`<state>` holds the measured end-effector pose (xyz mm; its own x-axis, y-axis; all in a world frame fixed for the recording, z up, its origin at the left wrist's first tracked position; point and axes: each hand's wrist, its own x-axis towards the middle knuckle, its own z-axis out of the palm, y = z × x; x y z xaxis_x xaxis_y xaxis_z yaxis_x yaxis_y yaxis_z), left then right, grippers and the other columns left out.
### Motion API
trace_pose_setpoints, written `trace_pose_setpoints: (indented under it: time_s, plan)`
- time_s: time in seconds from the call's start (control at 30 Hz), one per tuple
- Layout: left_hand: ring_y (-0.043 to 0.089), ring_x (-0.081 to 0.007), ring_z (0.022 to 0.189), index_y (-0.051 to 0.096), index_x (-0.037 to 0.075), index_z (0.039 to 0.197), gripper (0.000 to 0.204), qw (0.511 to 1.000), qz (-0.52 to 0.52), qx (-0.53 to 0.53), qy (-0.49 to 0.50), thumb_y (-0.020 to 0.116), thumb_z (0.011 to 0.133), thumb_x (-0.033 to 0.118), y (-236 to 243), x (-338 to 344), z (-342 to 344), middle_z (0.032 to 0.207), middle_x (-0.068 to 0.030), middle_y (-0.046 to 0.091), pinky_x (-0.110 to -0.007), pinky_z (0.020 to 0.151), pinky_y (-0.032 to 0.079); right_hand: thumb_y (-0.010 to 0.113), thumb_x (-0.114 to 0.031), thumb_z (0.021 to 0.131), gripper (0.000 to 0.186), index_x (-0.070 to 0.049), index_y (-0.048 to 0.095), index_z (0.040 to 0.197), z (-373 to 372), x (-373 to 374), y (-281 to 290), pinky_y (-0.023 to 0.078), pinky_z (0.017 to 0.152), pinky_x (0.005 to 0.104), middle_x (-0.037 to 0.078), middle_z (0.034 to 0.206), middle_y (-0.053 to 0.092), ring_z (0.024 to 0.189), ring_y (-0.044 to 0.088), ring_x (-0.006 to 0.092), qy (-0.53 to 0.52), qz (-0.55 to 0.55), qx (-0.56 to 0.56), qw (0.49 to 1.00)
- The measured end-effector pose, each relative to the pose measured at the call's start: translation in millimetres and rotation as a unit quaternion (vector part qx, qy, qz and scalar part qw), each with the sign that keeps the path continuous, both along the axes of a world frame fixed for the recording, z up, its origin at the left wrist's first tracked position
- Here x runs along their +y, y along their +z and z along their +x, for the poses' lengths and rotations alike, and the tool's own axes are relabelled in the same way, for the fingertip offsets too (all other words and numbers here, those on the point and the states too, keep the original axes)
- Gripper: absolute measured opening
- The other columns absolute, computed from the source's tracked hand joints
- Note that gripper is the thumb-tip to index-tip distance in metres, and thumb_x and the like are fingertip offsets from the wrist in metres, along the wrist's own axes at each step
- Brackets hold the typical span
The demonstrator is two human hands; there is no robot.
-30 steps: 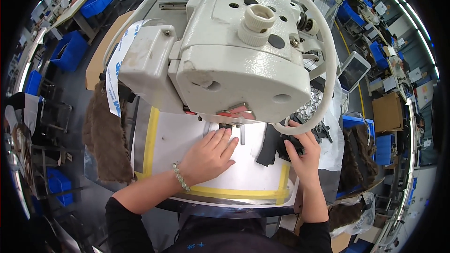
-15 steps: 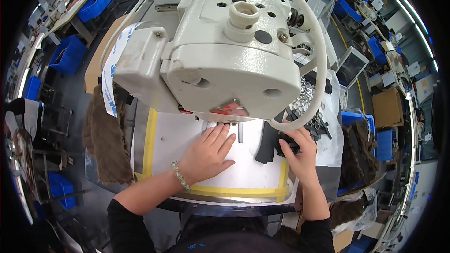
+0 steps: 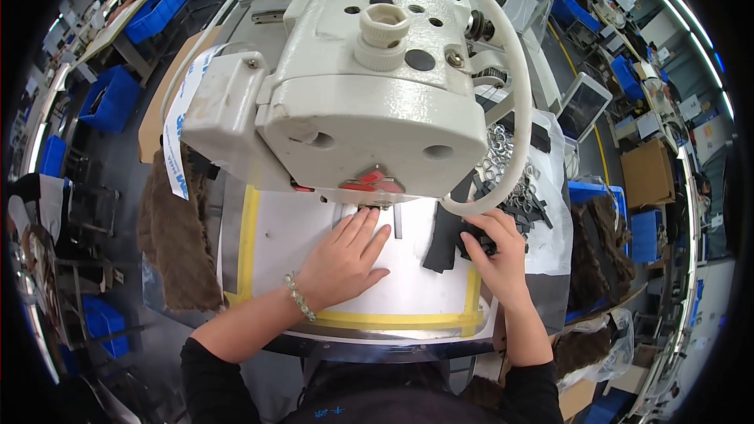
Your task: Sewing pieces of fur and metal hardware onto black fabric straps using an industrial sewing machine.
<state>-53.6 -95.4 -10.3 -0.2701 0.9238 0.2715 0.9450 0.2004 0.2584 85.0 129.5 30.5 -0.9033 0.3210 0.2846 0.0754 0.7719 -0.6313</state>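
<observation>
- Your left hand [image 3: 339,263] lies palm down, its fingers straight and slightly spread, tips under the head of the white sewing machine [image 3: 377,118]; what lies beneath them is hidden.
- Your right hand [image 3: 503,267] curves over small black pieces [image 3: 484,246] toward the desk's [image 3: 408,286] right edge; thumb and fingers stand a little apart, and you cannot tell whether they pinch one.
- Just left of that hand, a flat black strip [image 3: 442,245] slants toward the front right corner.
- Metal rings [image 3: 496,149] lie heaped beyond your right hand, near the right edge.
- Yellow tape [image 3: 393,320] runs along the front edge.
- Brown fur [image 3: 184,243] lies along the left edge.
</observation>
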Motion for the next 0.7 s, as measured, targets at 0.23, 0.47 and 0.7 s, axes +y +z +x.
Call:
trace_pose_setpoints:
  time_s: [0.23,0.47,0.7]
  plan:
    - [0.050,-0.0384,0.120,0.056,0.000,0.123,0.057,1.000,0.011,-0.002,-0.028,0.071,0.077,0.030,-2.7,2.3,-0.1,0.129,-0.0243,0.052,-0.046,0.101,0.041,0.070,-0.006,0.078,0.033,-0.010,0.067,0.110,23.3,42.2,22.0,0.035,0.094,0.0346,0.008,0.116,0.065,0.105,0.059,0.0223,-0.140,0.125,0.052,0.981]
    - [0.055,-0.0361,0.114,0.060,-0.001,0.115,0.045,0.996,0.034,0.035,-0.075,0.069,0.079,0.024,11.8,3.9,7.2,0.122,-0.0227,0.057,-0.046,0.096,0.044,0.074,-0.028,0.076,0.044,-0.011,0.062,0.115,152.1,187.1,-15.9,0.034,0.096,0.0477,0.007,0.107,0.062,0.102,0.058,0.0237,-0.389,0.428,-0.220,0.786]
    - [0.057,-0.0333,0.111,0.063,0.002,0.111,0.037,0.994,0.036,0.054,-0.092,0.068,0.080,0.022,7.5,11.6,13.3,0.119,-0.0195,0.059,-0.044,0.093,0.045,0.066,-0.036,0.083,0.034,-0.010,0.063,0.105,202.3,229.4,-44.7,0.035,0.095,0.0503,0.012,0.092,0.068,0.087,0.065,0.0280,-0.417,0.343,-0.412,0.734]
